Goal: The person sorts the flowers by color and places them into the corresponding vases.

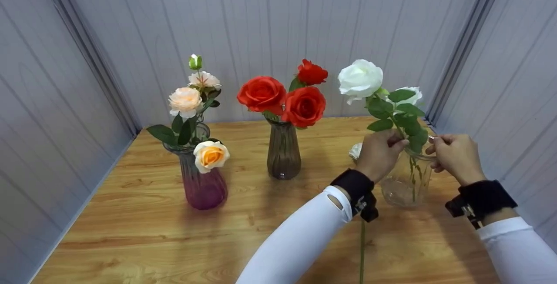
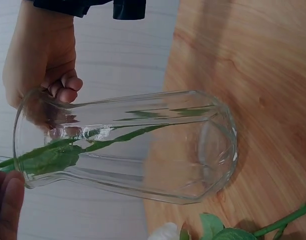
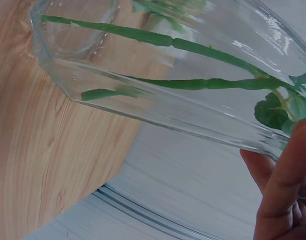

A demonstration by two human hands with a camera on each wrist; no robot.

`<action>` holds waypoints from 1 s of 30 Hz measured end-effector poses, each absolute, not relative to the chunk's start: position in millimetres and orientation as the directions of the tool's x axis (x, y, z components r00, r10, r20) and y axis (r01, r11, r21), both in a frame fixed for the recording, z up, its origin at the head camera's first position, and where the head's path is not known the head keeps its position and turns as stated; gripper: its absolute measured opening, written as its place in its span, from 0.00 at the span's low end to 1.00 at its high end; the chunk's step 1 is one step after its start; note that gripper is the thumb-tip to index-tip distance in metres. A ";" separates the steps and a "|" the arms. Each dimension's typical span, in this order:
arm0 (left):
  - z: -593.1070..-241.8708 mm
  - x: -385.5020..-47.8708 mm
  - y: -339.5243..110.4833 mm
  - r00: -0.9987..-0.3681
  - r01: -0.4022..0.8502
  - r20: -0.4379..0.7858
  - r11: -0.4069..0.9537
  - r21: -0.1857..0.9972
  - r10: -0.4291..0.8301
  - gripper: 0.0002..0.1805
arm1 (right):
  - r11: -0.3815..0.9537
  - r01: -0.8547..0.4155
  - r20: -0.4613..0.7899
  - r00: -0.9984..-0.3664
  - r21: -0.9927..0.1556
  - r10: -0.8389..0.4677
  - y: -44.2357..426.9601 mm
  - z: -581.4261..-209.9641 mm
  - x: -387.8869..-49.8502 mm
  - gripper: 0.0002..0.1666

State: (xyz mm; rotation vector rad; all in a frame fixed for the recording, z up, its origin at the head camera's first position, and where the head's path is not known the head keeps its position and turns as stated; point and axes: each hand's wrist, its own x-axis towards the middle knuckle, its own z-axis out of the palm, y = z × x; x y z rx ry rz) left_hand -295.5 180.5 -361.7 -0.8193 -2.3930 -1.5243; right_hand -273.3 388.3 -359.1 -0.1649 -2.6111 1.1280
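At the right of the head view stands a clear glass vase (image 1: pixel 398 190) with green stems (image 2: pixel 125 135) inside it. A large white rose (image 1: pixel 360 78) rises above it, with another white rose (image 1: pixel 408 95) behind. My left hand (image 1: pixel 383 151) pinches a rose stem just above the vase mouth. On the other side, my right hand (image 1: pixel 457 155) has its fingers curled at the vase rim; thumb and finger (image 3: pixel 288 170) appear to grip the glass edge there, beside the leaves (image 1: pixel 409 123). Stem ends show through the glass in the right wrist view.
A loose white rose (image 1: pixel 355 150) lies on the wooden table (image 1: pixel 256 232), its stem (image 1: pixel 362 249) passing under my left wrist. A dark vase (image 1: pixel 283 153) of red roses stands mid-table. Left of it is a purple vase (image 1: pixel 204 190) with peach flowers. Panelled walls (image 1: pixel 243 23) enclose the table.
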 end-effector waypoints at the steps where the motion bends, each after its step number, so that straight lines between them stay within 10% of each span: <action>1: -361.3 -295.4 180.8 -0.834 0.530 0.415 0.320 0.785 0.363 0.09 | 0.687 -0.011 0.221 -0.951 -0.726 0.218 388.3 -358.7 -273.3 0.29; 30: -409.6 -320.9 141.2 -0.937 0.298 0.125 0.562 0.771 0.325 0.11 | 0.690 -0.023 0.228 -0.951 -0.724 0.207 387.8 -360.0 -269.0 0.31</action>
